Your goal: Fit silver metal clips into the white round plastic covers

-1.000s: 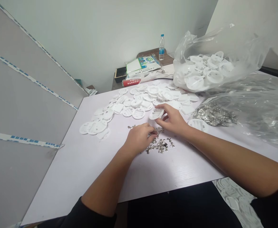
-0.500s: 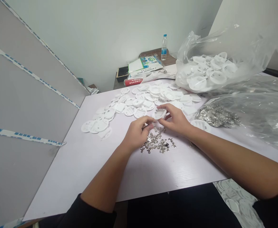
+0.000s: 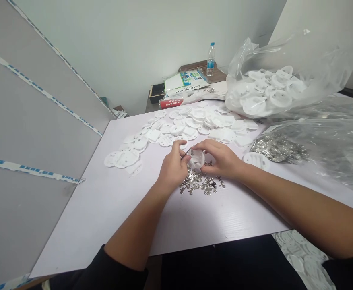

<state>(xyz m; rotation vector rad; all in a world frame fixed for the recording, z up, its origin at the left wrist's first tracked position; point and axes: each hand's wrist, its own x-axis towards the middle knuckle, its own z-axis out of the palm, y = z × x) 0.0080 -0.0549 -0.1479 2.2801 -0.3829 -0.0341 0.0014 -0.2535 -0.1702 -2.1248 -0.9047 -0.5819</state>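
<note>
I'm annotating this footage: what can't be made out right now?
Head view, all:
Thin dark item: partly covered by the left hand.
White disc: rim partly behind the right hand.
Metal pieces: too small to count.
Lower clear bag: cut off by right edge.
Red packet: lettering too small.

A plain pale green wall rises behind a white wood-grained table, as a grey panelled partition crossed by white-and-blue tape strips lines the table's left side.
</note>
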